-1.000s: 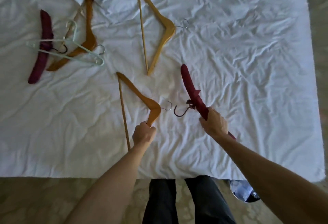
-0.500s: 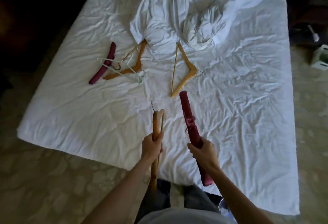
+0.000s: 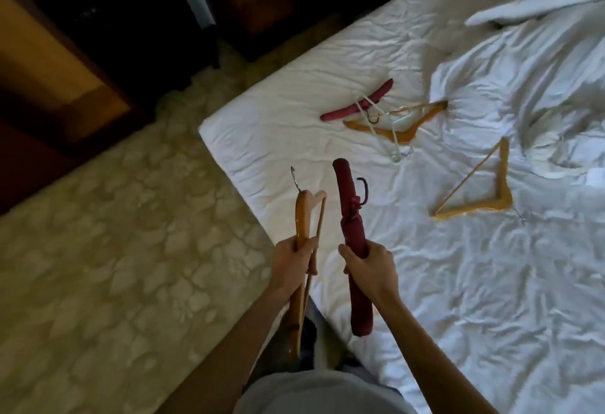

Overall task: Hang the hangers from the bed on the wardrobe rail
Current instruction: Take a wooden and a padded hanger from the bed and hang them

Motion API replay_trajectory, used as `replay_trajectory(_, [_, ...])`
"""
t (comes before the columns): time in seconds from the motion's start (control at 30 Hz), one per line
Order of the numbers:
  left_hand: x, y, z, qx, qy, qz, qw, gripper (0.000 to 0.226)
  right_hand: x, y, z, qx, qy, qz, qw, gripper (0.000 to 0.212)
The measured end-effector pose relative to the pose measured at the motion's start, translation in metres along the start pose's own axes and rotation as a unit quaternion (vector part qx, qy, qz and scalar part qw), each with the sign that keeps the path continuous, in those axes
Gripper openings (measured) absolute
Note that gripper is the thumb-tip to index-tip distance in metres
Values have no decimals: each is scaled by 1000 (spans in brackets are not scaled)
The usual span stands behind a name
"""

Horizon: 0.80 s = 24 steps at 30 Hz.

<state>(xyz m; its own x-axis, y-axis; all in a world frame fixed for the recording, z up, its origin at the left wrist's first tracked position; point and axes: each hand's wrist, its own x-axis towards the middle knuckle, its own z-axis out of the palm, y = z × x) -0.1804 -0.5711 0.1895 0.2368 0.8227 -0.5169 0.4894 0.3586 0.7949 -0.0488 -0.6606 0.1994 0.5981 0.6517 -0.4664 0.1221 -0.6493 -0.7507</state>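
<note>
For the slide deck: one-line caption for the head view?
Left hand grips a wooden hanger, right hand a red padded hanger; four remain on the bed.

From my view the lower end of the wooden hanger (image 3: 302,227) goes behind my left hand (image 3: 292,266) and forearm. My right hand (image 3: 371,266) covers the middle of the maroon padded hanger (image 3: 348,204). At 1 o'clock the pile of hangers (image 3: 386,118) overlaps, so I cannot count them surely. The bed (image 3: 458,266) is cut off at 3 o'clock, and the dark furniture (image 3: 108,20) at 10 o'clock is too dim to identify.
</note>
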Motion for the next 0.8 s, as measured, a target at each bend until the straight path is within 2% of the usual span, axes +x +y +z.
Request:
replay_trajectory(0.23, [25, -14, -127, -87, 139, 2, 986, 29, 17, -104, 115, -70, -103, -91, 988, 23])
replay_trajectory(0.47, [80, -22, -290, -155, 210, 22, 965, 29, 26, -231, 269, -109, -172, -151, 967, 27])
replay_trajectory(0.63, [114, -27, -410, -175, 275, 6, 945, 26, 19, -317, 371, -131, -222, -186, 948, 25])
replay_trajectory(0.8, [151, -37, -494, -214, 326, -18, 921, 21, 25, -378, 449, -146, -278, -205, 927, 21])
